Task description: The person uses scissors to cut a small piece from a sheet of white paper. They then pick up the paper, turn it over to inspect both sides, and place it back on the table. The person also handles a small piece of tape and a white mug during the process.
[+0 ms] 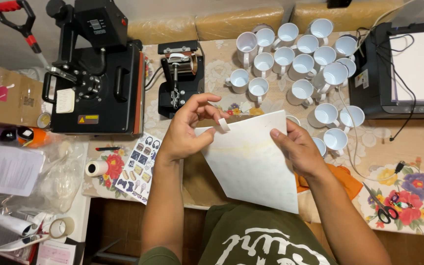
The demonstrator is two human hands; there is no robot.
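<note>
A white sheet of paper (251,162) is held up over the table's front edge between both hands. My left hand (185,132) pinches its upper left corner, and a short strip of pale tape (224,124) sticks out from the fingertips there. My right hand (295,147) grips the sheet's right edge with the thumb on top. A faint yellowish band runs across the sheet.
Several white mugs (295,59) stand at the back. A black flat heat press (94,73) and a small mug press (180,78) sit at left. A printer (408,68) is at right, scissors (381,206) near the front right, a sticker sheet (141,164) and tape rolls (60,226) at left.
</note>
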